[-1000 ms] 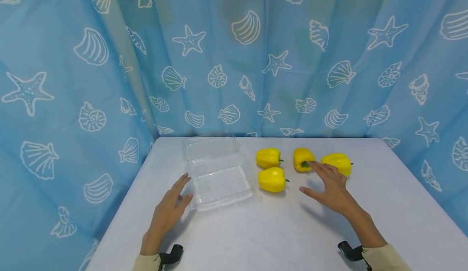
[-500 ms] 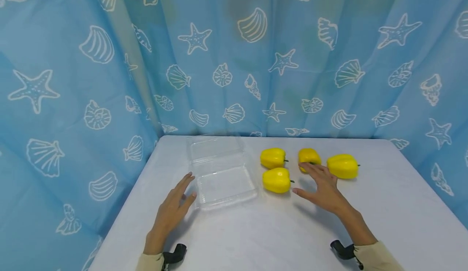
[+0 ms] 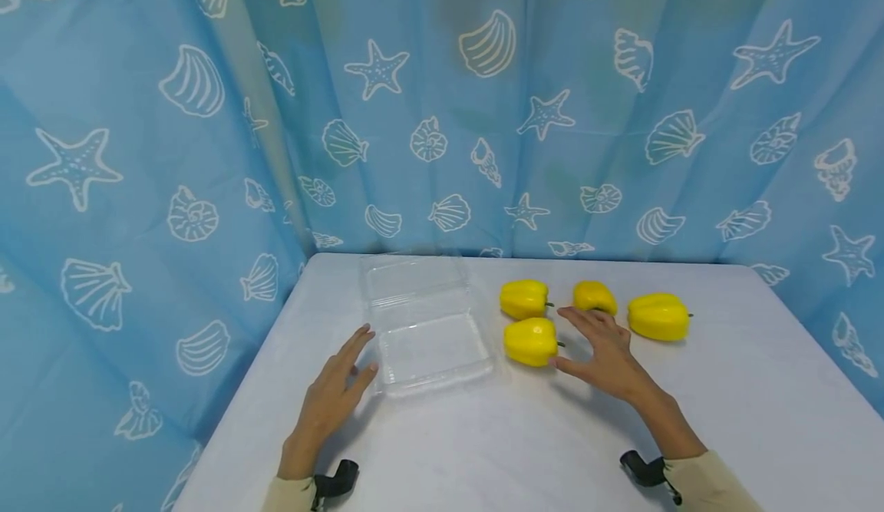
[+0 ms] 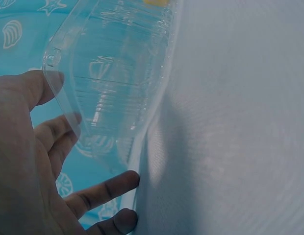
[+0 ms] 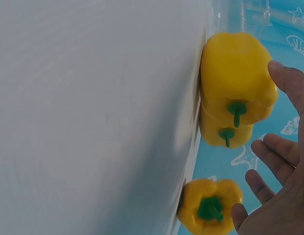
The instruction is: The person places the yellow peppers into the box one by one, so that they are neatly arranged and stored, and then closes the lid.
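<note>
Reaching stage, I'd guess: right hand [image 3: 608, 360] has fingers spread by the front pepper [image 3: 529, 341], contact unclear. Left hand [image 3: 333, 397], fingers apart, beside the clear box [image 3: 442, 380]; grabbing needs curling.

Loads of room to slide across the near stretch of white tabletop [image 3: 476, 450], between the left hand [image 3: 331, 395] and the right hand [image 3: 608, 360]. Further in, the see-through container [image 3: 438, 379] blocks the left-centre, with barely a gap to the front pepper [image 3: 530, 341] and the rear pepper [image 3: 522, 298] behind it. There's a slot right of those before the middle pepper [image 3: 594, 295], but that right hand sits across its mouth.
</note>
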Available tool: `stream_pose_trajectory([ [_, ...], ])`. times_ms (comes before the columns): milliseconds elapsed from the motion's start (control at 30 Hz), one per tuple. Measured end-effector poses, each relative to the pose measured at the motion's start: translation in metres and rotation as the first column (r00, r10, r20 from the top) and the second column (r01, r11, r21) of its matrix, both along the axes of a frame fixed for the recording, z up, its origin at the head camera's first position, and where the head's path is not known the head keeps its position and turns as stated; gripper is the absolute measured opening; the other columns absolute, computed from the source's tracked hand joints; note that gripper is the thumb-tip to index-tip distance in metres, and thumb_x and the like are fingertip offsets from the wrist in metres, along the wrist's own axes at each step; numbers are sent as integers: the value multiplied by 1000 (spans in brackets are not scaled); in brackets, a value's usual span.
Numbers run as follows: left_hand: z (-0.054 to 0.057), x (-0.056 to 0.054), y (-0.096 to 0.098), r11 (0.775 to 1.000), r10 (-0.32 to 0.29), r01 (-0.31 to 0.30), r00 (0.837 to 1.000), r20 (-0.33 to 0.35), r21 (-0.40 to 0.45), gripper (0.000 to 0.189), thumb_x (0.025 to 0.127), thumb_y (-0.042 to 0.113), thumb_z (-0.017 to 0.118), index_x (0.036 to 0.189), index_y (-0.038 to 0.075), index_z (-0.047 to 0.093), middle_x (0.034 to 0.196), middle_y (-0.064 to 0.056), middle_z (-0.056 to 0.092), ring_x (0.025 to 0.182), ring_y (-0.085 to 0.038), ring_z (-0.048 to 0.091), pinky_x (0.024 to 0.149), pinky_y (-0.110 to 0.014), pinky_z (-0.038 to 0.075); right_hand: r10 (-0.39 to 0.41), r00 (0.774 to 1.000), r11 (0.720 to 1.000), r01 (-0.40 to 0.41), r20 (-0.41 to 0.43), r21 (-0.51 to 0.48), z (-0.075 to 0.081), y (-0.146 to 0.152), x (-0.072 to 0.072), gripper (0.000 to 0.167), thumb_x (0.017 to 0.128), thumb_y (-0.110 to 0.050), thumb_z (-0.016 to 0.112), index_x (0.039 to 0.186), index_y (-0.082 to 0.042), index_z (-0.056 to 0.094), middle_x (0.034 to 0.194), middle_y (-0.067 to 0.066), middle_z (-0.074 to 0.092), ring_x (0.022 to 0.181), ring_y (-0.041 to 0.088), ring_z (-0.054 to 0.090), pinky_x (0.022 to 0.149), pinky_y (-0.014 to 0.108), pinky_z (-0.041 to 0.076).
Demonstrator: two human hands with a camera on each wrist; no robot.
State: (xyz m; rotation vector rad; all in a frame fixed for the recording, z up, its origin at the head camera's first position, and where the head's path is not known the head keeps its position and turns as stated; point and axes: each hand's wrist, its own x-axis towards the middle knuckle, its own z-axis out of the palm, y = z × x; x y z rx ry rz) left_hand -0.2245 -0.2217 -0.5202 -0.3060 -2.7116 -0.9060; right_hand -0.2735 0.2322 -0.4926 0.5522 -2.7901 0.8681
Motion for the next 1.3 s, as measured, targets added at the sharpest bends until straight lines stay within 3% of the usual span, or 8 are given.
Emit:
stream_pose_trajectory([
  [267, -1, -1, 0, 1000, 6, -6, 1000, 8, 3, 56, 103, 46, 51, 154, 27, 40, 161, 11, 31, 96, -15, 57, 77, -40, 46, 14, 1000, 1000, -14, 9, 2, -4, -6, -6, 88, 81, -54, 79, 151, -14, 43, 152, 17, 42, 136, 43, 24, 97, 66, 15],
  [633, -1, -1, -1, 1000, -4, 4, 1000, -11, 1, 56, 103, 43, 53, 154, 28, 41, 161, 11, 32, 94, -15, 55, 71, -36, 45, 35, 999, 999, -35, -37, 7, -3, -12, -9, 76, 78, -46, 85, 141, -15, 55, 139, 15, 54, 132, 39, 30, 92, 64, 19],
  [867, -1, 0, -1, 1000, 2, -2, 1000, -16, -7, 56, 102, 45, 53, 154, 28, 40, 161, 12, 31, 94, -15, 56, 71, -37, 45, 18, 999, 1000, -18, -38, -12, 1, -11, -7, 75, 79, -47, 84, 141, -15, 56, 138, 16, 54, 132, 39, 31, 94, 69, 19],
  [1067, -1, 0, -1, 1000, 3, -3, 1000, -23, -10, 56, 103, 45, 52, 154, 28, 40, 161, 11, 31, 96, -16, 57, 73, -38, 47, -7, 999, 1000, 6, -37, -11, 8, -7, -6, 77, 79, -49, 83, 141, -14, 55, 140, 17, 53, 132, 40, 31, 94, 65, 21],
  [1300, 0, 0, 0, 1000, 13, -13, 1000, -15, -16, 55, 102, 46, 51, 154, 29, 41, 161, 11, 31, 97, -17, 59, 75, -40, 48, -33, 998, 999, 32, -44, -28, 15, -2, -8, 77, 79, -51, 82, 141, -15, 56, 143, 17, 50, 131, 39, 33, 98, 72, 19],
])
